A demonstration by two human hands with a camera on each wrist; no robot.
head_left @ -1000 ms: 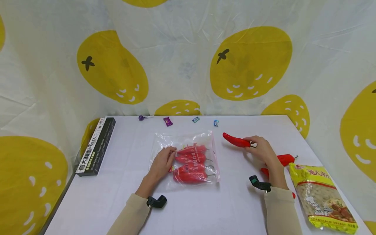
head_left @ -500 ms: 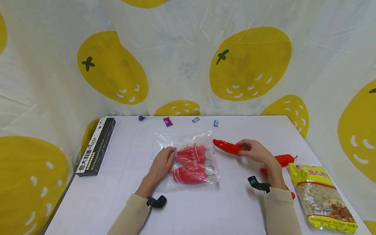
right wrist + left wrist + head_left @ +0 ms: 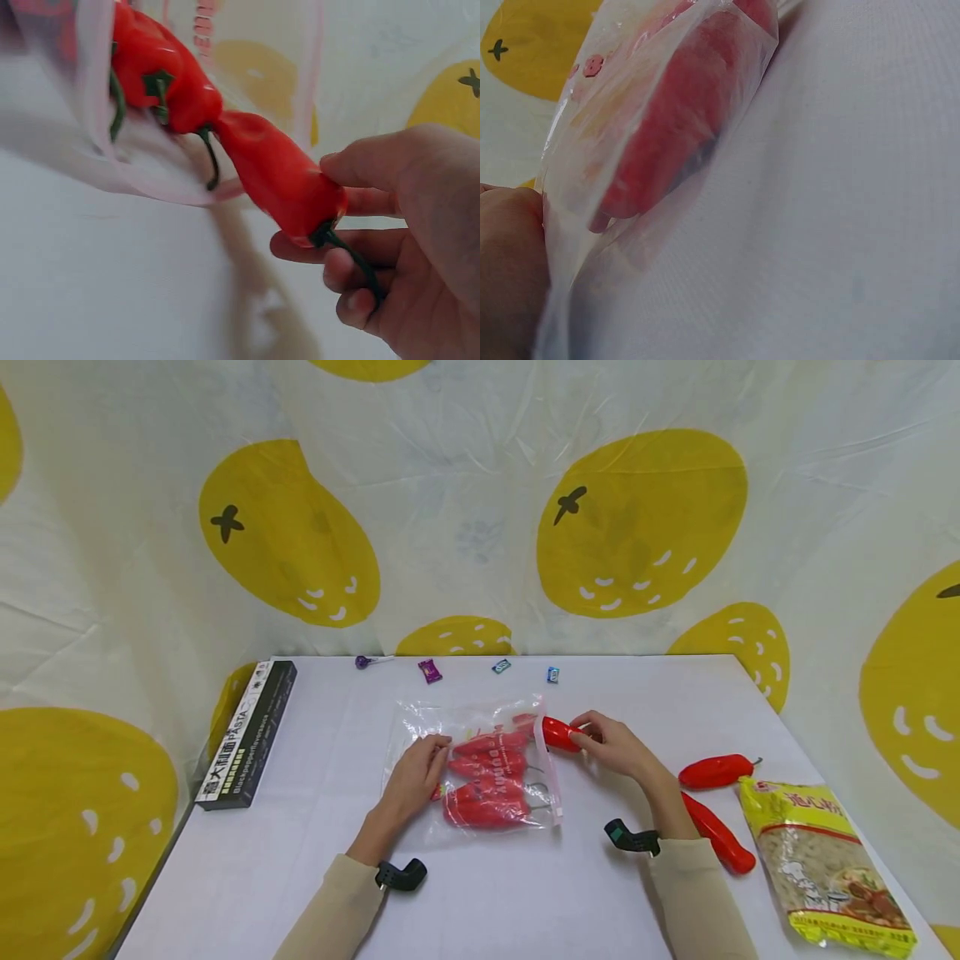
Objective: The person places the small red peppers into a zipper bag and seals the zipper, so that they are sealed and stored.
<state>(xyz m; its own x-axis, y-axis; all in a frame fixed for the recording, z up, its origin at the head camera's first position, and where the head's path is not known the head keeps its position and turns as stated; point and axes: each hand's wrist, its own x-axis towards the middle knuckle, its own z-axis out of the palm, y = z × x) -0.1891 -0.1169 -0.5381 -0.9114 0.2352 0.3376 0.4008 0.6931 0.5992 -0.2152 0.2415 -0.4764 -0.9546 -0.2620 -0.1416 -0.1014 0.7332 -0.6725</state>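
A clear zip bag (image 3: 417, 714) with pink lettering lies mid-table, holding several red peppers (image 3: 486, 811) with green stems. My left hand (image 3: 411, 774) grips the bag at its closed left side; in the left wrist view only part of that hand (image 3: 510, 274) shows beside the film. At the bag's pink-edged mouth on the right, my right hand (image 3: 617, 746) pinches another red pepper (image 3: 277, 172) by its stem end. The narrow tip of this pepper is inside the mouth, beside the peppers within; its thick end and stem stick out. The mouth gapes in the right wrist view.
Two more red peppers (image 3: 716, 771) lie to the right, near a yellow pasta bag (image 3: 821, 860). A black-and-white pasta box (image 3: 247, 735) stands at the left edge. Along the back lie a lollipop (image 3: 363, 662), a purple candy (image 3: 430, 671) and two small blue-green candies (image 3: 552, 675).
My right hand has carried the pepper leftward, from apart from the bag to partly inside its mouth. The two peppers at the right are now more exposed. My left hand has stayed put.
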